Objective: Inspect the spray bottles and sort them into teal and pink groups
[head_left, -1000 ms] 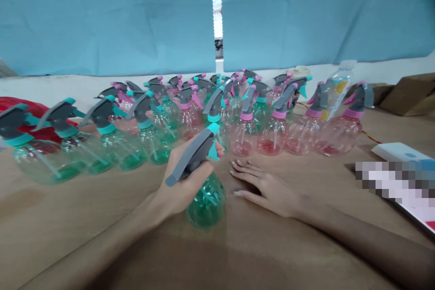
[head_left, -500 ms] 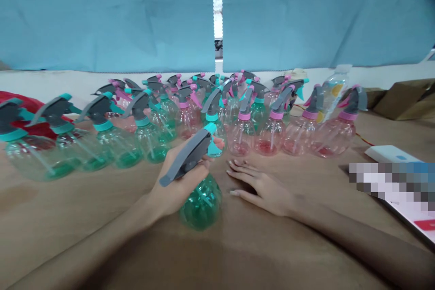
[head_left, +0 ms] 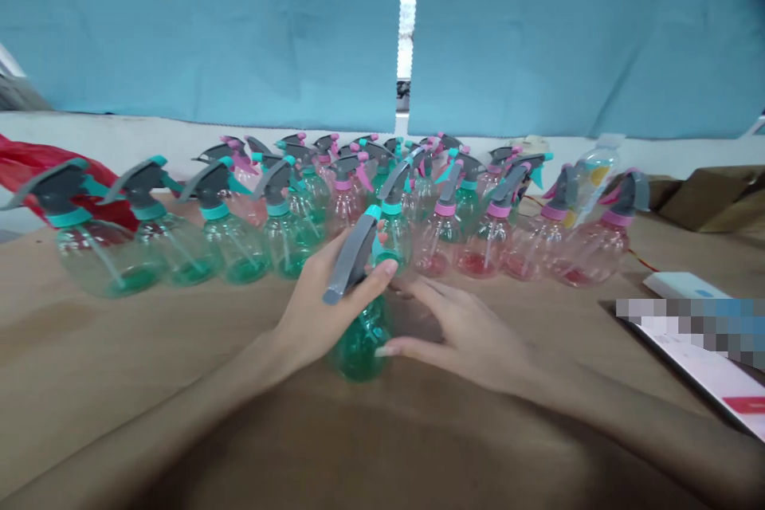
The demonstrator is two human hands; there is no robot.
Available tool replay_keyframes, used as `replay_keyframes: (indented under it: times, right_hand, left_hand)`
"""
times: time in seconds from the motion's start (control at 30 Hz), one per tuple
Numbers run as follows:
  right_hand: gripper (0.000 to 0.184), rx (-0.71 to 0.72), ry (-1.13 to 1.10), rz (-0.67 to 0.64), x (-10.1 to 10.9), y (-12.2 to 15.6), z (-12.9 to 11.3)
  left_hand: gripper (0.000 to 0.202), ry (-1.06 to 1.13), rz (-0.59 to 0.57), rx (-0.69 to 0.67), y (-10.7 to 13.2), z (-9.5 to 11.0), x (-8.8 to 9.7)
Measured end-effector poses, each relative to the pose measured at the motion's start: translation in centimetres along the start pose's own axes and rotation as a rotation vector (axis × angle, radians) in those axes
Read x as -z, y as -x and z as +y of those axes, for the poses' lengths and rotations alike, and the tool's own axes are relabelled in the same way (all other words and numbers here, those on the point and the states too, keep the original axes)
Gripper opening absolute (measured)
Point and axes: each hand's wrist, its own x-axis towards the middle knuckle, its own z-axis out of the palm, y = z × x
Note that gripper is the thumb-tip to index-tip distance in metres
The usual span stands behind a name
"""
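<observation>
My left hand (head_left: 323, 311) is wrapped around the neck of a green spray bottle (head_left: 360, 343) with a grey trigger head (head_left: 354, 253), which stands on the brown table (head_left: 179, 366). My right hand (head_left: 463, 331) lies against the bottle's right side, thumb touching the green body, fingers stretched toward its neck. Just behind stand rows of spray bottles, green ones (head_left: 236, 243) on the left and pink ones (head_left: 538, 235) on the right.
A clear drink bottle (head_left: 591, 175) stands among the pink sprayers at the back right. Brown cardboard (head_left: 711, 195) lies at the far right, a white booklet (head_left: 705, 351) at the right edge, red plastic (head_left: 41, 167) at the left. A blue curtain (head_left: 209, 24) hangs behind.
My right hand moved left from lying flat on the table to touch the green bottle's side. My left hand kept hold of the bottle; the view shifted slightly.
</observation>
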Motion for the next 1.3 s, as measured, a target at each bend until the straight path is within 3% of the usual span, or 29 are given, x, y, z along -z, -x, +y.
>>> replay_keyframes:
  times: [0.17,0.27,0.4,0.5,0.7,0.9,1.3]
  right_hand:
    - [0.067,0.045,0.087,0.122,-2.1,-2.2,-2.6]
    - [0.061,0.073,0.127,0.159,-3.2,-3.4,-3.3]
    - [0.047,0.061,0.166,0.176,-3.7,-5.2,-3.2]
    - [0.050,0.014,0.208,0.198,-3.8,-6.8,-2.5]
    - [0.068,-0.154,0.340,0.156,-3.4,-10.3,-1.0]
    - [0.067,-0.195,0.370,0.084,-2.8,-12.3,-0.8]
    - [0.061,-0.250,0.371,0.100,-3.4,-14.2,0.1]
  left_hand:
    - [0.034,-0.028,0.018,-0.028,0.2,-0.3,0.9]
    - [0.045,-0.046,0.016,-0.022,0.7,-0.7,1.8]
    - [0.064,-0.098,0.026,-0.132,1.9,-2.7,3.4]
    - [0.057,-0.183,0.072,-0.189,3.3,-5.0,4.5]
    - [0.033,-0.293,-0.024,0.053,5.7,-7.8,5.1]
    - [0.021,-0.339,-0.050,0.018,6.2,-8.3,4.4]
    - [0.016,-0.347,-0.108,0.010,6.0,-8.6,4.5]
